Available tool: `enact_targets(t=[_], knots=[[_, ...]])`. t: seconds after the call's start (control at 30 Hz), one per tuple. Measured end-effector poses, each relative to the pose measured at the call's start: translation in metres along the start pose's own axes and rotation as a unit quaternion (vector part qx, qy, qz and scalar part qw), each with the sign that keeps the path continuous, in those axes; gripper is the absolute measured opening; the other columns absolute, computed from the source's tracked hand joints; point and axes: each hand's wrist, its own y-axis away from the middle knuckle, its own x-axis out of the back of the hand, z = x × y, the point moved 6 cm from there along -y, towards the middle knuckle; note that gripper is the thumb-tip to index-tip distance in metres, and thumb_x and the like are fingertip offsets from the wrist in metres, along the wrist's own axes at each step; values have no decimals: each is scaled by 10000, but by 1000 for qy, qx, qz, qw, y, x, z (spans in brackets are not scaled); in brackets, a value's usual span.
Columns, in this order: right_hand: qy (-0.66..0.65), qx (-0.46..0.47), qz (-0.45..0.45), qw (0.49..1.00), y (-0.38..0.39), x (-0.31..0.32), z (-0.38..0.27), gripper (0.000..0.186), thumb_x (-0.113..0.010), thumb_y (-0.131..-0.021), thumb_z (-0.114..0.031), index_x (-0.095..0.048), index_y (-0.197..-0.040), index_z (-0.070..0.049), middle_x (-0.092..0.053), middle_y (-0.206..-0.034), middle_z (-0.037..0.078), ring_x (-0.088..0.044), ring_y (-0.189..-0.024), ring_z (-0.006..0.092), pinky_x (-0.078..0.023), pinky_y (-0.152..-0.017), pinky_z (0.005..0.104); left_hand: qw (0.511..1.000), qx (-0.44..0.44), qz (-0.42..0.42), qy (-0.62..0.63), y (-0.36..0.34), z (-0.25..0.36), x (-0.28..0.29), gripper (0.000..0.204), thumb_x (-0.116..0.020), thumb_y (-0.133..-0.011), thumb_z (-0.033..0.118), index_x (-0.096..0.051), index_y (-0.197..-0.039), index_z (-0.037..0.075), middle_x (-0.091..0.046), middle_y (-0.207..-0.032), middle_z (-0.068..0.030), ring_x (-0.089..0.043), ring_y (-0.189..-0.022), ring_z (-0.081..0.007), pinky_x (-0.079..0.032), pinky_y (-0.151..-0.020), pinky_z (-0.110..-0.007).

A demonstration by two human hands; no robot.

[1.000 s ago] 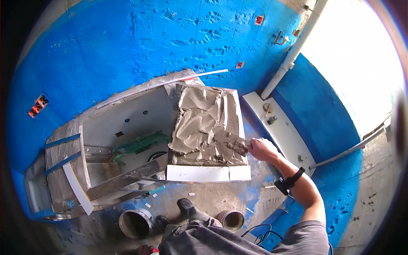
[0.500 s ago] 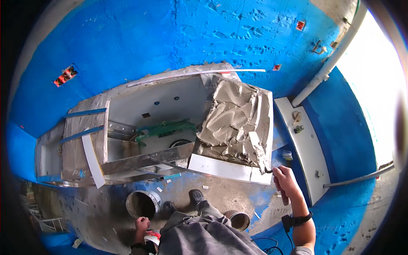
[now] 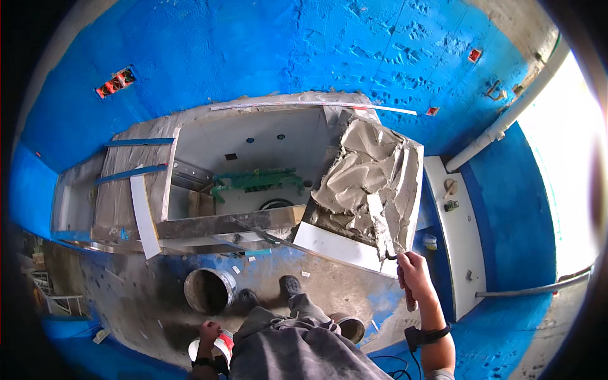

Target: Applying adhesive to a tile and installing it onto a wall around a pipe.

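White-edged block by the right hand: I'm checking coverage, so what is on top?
Ridged grey mortar covers most of it, and the right hand holds a trowel over the near part. A white strip edges the front; the surface beneath the mortar is hidden.

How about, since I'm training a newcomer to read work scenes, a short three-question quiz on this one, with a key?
1. Which hand holds the flat, mortar-smeared trowel?
2. True or false: the thick grey mortar is spread perfectly smooth.
3. Fill the gap: from the wearer's viewpoint, the long white cylindrical pipe is to the ___ of the mortar.

Key:
1. The right hand.
2. False; its surface is ridged.
3. Right.
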Motion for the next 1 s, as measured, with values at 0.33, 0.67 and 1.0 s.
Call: enact_targets(t=[0.33,0.67,1.0], knots=[[327,205,1,922,-2,-41,-30,315,-655,-919,-243,-633,-787,42,-598,-649,203,-608,-585,272,-465,-583,410,999,26,-13,28,-15,-32,9,116,-600,-947,124,-617,-909,16,-665,-768,-102,-664,-632,-190,-517,-522,-305],[134,-42,-145,979,-45,-43,-38,347,-511,-1021,-284,-546,-799,-20,-518,-602,24,-475,-411,109,-393,-367,301,999,12,-11,43,-24,-41,9,122,-640,-906,124,-603,-922,10,-659,-783,-100,-679,-597,-199,-517,-492,-313],[435,264,-118,852,-17,-63,-67,306,-525,-954,-250,-616,-816,7,-638,-683,230,-652,-616,401,-515,-577,499,999,34,-7,10,-17,-52,-2,183,-636,-931,187,-625,-906,6,-654,-765,-111,-658,-608,-204,-535,-512,-325]])
